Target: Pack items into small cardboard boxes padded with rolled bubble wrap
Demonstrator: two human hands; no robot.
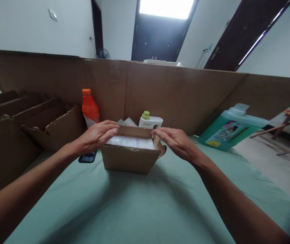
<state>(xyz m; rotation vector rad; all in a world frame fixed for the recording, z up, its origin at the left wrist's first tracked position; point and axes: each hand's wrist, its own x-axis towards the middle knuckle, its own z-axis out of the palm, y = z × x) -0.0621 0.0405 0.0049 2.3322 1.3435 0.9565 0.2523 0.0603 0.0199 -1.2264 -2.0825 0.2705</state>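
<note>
A small open cardboard box [127, 161] stands in front of me on the green cloth. Bubble wrap [132, 142] fills its inside up near the rim. My left hand [98, 135] is at the box's left end, thumb and fingers closed at the upper edge; the flap there is hidden behind it. At the right end, my right hand [177, 140] pinches the upper corner between thumb and fingers. Beside that hand, a torn, bent side flap [161, 150] sticks outward.
An orange bottle [90, 106], a dark phone [87, 158] and a white bottle with a green cap [151, 120] are close to the box. Cardboard compartments [58, 130] stand left, a teal liquid jug [230, 127] right. A tall cardboard wall [160, 88] runs behind.
</note>
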